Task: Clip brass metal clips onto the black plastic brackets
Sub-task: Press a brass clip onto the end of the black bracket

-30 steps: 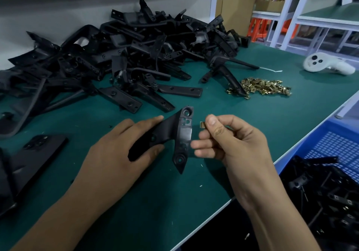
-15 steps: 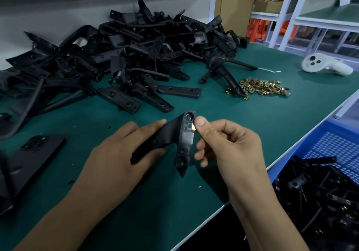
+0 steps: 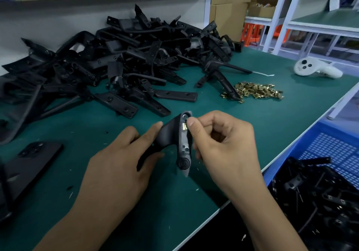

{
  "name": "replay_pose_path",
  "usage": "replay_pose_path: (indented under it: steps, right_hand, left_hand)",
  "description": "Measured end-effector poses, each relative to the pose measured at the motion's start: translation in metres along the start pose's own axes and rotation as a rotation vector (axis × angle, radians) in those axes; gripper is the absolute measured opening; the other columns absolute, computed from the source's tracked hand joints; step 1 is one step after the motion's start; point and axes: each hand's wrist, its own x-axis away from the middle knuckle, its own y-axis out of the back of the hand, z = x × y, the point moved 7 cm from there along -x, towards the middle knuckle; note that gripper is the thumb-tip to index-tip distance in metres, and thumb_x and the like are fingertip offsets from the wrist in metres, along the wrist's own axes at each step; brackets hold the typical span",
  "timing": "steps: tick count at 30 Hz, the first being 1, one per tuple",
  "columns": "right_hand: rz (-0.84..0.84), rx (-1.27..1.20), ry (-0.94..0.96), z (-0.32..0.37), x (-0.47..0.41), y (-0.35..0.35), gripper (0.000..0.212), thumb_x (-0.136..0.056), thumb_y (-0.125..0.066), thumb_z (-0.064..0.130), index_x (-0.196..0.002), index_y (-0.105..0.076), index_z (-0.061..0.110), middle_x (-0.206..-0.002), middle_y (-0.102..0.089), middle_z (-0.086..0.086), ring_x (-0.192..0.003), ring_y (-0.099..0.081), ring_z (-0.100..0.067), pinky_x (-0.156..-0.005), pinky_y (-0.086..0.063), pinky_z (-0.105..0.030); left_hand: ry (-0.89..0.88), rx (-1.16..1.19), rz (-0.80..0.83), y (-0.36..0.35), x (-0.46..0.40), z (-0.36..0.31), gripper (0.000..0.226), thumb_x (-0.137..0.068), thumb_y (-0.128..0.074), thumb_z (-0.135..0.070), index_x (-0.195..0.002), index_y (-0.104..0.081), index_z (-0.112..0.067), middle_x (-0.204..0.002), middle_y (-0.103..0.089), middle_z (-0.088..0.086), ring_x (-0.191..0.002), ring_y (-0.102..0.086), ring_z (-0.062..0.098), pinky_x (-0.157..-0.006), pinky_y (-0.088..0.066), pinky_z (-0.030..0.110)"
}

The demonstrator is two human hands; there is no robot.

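Observation:
My left hand grips a black plastic bracket by its arm and holds it just above the green table mat. My right hand pinches a small brass clip with thumb and fingers against the bracket's upper edge, just below its top hole. Only a sliver of the clip shows beside my thumb. A loose heap of brass clips lies farther back on the mat, to the right. A big pile of black brackets fills the back left of the table.
A blue mesh crate holding black brackets with clips sits below the table's right edge. A white controller rests at the far right. A flat black part lies at the left. Cardboard boxes and white shelving stand behind.
My right hand has carried the brass clip leftward from beside the bracket onto its upper edge. My left hand has kept hold of the bracket, which now sits slightly more upright.

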Motion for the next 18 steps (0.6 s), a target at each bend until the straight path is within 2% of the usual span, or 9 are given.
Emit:
replay_pose_path:
  steps: [1, 3, 5, 6, 8, 10, 11, 14, 18]
  right_hand:
    - [0.017, 0.033, -0.015, -0.001, 0.000, 0.000, 0.027, -0.094, -0.073, 0.034, -0.073, -0.068, 0.018, -0.060, -0.064, -0.005, -0.055, -0.058, -0.029, -0.051, -0.050, -0.036]
    - [0.161, 0.076, -0.040, -0.001, 0.003, -0.009, 0.023, -0.094, -0.068, 0.042, -0.081, -0.071, 0.023, -0.063, -0.067, -0.002, -0.053, -0.060, -0.024, -0.053, -0.053, -0.039]
    - [0.345, 0.054, -0.061, -0.004, 0.001, -0.017, 0.024, -0.095, -0.061, 0.048, -0.093, -0.074, 0.028, -0.072, -0.072, 0.002, -0.055, -0.063, -0.014, -0.053, -0.054, -0.035]
    - [0.358, 0.067, -0.047, -0.009, -0.007, -0.012, 0.024, -0.096, -0.060, 0.047, -0.095, -0.075, 0.028, -0.076, -0.074, 0.004, -0.059, -0.065, -0.009, -0.057, -0.055, -0.031]
    - [0.171, 0.215, 0.001, -0.025, -0.041, 0.020, 0.015, -0.096, -0.067, 0.036, -0.096, -0.077, 0.025, -0.084, -0.076, 0.010, -0.074, -0.069, -0.004, -0.072, -0.055, -0.025]
    - [-0.082, 0.503, -0.045, -0.047, -0.077, 0.066, 0.011, -0.095, -0.069, 0.027, -0.099, -0.078, 0.022, -0.092, -0.077, 0.009, -0.090, -0.071, -0.013, -0.080, -0.050, -0.024]
    - [-0.146, 0.625, -0.099, -0.060, -0.090, 0.084, 0.014, -0.095, -0.068, 0.026, -0.102, -0.078, 0.020, -0.095, -0.077, 0.004, -0.096, -0.070, -0.020, -0.080, -0.047, -0.025]
    - [-0.165, 0.719, -0.190, -0.089, -0.119, 0.108, 0.022, -0.094, -0.070, 0.029, -0.110, -0.078, 0.015, -0.098, -0.077, -0.002, -0.100, -0.069, -0.027, -0.080, -0.043, -0.026]
    - [-0.124, 0.755, -0.154, -0.091, -0.134, 0.106, 0.009, -0.090, -0.077, 0.030, -0.089, -0.078, 0.021, -0.056, -0.064, 0.010, -0.072, -0.068, -0.018, -0.068, -0.049, -0.029]
  left_hand:
    - [0.011, -0.005, 0.003, -0.001, 0.001, 0.001, 0.061, -0.087, -0.070, -0.041, -0.146, -0.057, -0.034, -0.085, -0.041, -0.011, -0.058, -0.047, 0.013, -0.045, -0.039, 0.028]
    - [0.051, -0.012, -0.005, -0.004, 0.003, 0.007, 0.059, -0.086, -0.073, -0.040, -0.143, -0.059, -0.034, -0.085, -0.043, -0.012, -0.057, -0.049, 0.015, -0.044, -0.042, 0.030]
    - [0.100, 0.005, -0.002, -0.007, 0.003, 0.016, 0.057, -0.088, -0.069, -0.048, -0.143, -0.058, -0.039, -0.085, -0.046, -0.013, -0.060, -0.051, 0.012, -0.046, -0.045, 0.031]
    - [0.116, 0.018, -0.003, -0.007, 0.003, 0.019, 0.056, -0.088, -0.063, -0.055, -0.143, -0.056, -0.043, -0.084, -0.046, -0.014, -0.061, -0.051, 0.008, -0.046, -0.044, 0.029]
    - [0.124, 0.032, 0.001, -0.008, 0.003, 0.022, 0.058, -0.088, -0.050, -0.063, -0.144, -0.051, -0.049, -0.084, -0.044, -0.017, -0.063, -0.050, 0.003, -0.048, -0.039, 0.023]
    - [0.126, 0.026, 0.006, -0.010, 0.003, 0.023, 0.059, -0.088, -0.052, -0.065, -0.145, -0.048, -0.052, -0.084, -0.044, -0.018, -0.063, -0.050, 0.001, -0.049, -0.038, 0.020]
    - [0.134, 0.023, 0.007, -0.010, 0.003, 0.024, 0.059, -0.088, -0.055, -0.064, -0.146, -0.046, -0.053, -0.084, -0.044, -0.019, -0.064, -0.050, 0.000, -0.049, -0.037, 0.020]
    - [0.146, 0.008, 0.027, -0.013, 0.003, 0.024, 0.058, -0.088, -0.060, -0.061, -0.144, -0.047, -0.055, -0.085, -0.045, -0.021, -0.065, -0.050, -0.001, -0.050, -0.037, 0.019]
    - [0.156, 0.033, 0.037, -0.012, 0.002, 0.023, 0.057, -0.086, -0.063, -0.059, -0.142, -0.050, -0.055, -0.086, -0.048, -0.018, -0.066, -0.053, 0.002, -0.053, -0.047, 0.024]
